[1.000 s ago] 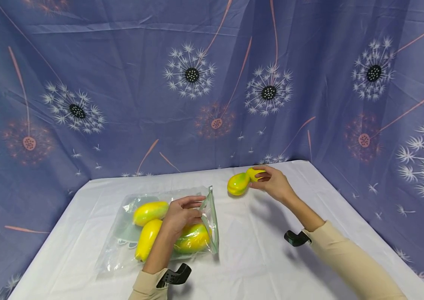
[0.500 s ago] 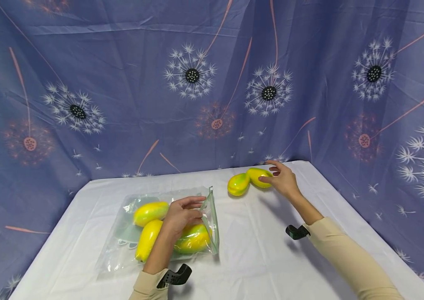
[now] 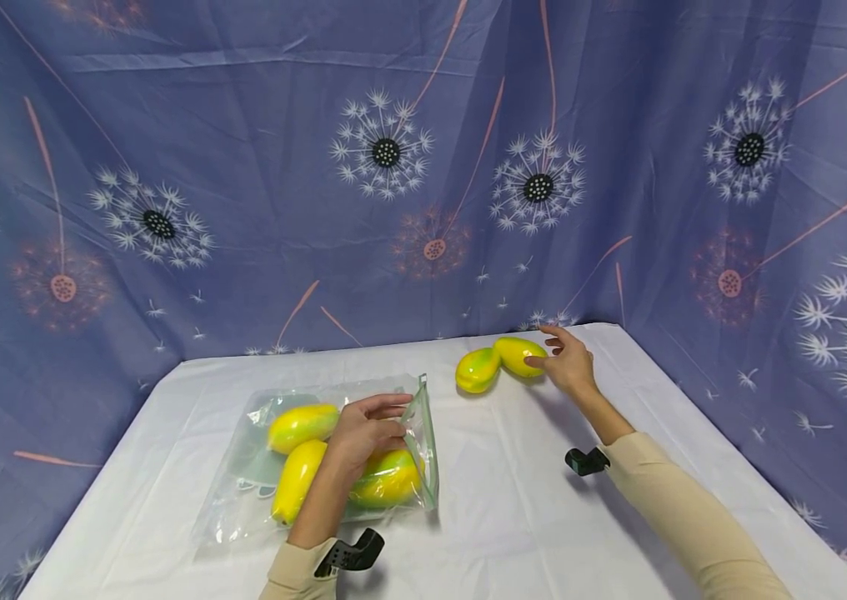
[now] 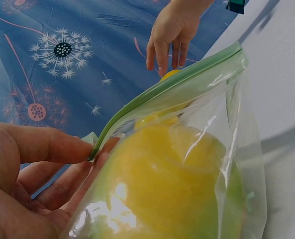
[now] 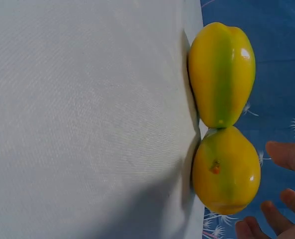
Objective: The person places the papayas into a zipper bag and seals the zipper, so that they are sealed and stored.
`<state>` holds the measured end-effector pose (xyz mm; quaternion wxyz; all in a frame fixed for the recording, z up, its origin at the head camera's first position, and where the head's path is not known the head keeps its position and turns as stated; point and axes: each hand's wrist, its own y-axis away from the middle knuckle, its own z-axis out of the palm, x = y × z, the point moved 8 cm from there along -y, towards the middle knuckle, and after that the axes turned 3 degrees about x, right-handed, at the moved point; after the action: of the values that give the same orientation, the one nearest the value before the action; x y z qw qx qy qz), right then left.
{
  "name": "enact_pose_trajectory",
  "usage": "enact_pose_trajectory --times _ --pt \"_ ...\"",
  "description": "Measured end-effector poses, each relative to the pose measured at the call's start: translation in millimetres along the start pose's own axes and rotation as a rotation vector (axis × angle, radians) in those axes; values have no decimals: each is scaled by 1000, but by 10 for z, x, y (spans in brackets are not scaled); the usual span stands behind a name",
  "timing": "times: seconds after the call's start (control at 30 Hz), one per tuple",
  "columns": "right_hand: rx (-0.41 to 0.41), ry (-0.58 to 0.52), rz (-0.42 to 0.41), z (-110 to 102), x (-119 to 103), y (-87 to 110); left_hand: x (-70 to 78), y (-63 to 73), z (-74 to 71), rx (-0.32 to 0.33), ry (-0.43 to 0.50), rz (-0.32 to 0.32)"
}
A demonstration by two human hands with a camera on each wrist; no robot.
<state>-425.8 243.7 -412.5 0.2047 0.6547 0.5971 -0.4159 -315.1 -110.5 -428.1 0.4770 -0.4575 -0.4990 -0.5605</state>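
Where white tablecloth [image 3: 498,500] ends, blue dandelion-print curtain [image 3: 273,183] hangs behind yellow fruits [image 3: 518,357].

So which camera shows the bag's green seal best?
The left wrist view: the seal runs large across it, one end pinched by the left hand. The head view shows it smaller, at the right end of the bag; the right wrist view lacks it.
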Motion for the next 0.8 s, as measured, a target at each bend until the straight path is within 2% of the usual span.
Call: enact_pose_trajectory --times 0.23,0.8 --pt "-18 27 5 64 73 -56 11 -8 10 -8 -2 3" --pt "0 66 -17 145 132 -77 15 2 -7 3 -17 9"
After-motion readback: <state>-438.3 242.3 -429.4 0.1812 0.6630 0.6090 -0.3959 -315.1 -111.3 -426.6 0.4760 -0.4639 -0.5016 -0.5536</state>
